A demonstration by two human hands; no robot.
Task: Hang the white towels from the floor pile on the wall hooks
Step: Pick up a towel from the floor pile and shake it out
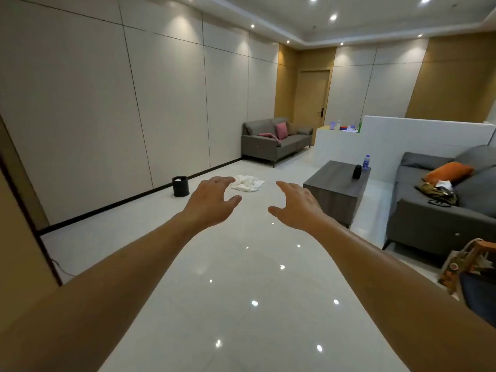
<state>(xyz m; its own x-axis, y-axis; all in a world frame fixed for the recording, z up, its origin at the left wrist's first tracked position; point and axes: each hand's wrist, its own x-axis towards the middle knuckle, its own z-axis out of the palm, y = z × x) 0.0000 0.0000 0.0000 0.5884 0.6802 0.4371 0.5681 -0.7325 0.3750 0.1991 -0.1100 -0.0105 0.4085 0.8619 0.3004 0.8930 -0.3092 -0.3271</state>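
- The white towels (247,183) lie in a crumpled pile on the glossy floor (241,277), near the panelled wall.
- A black bin (180,186) stands just left of them.
- Left hand (212,201) and right hand (296,206) reach forward, fingers loosely spread, holding nothing.
- A grey coffee table (335,187) sits to the right.

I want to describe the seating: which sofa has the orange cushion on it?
The dark grey sofa at the right, beside the coffee table; the far sofa holds pink cushions instead.
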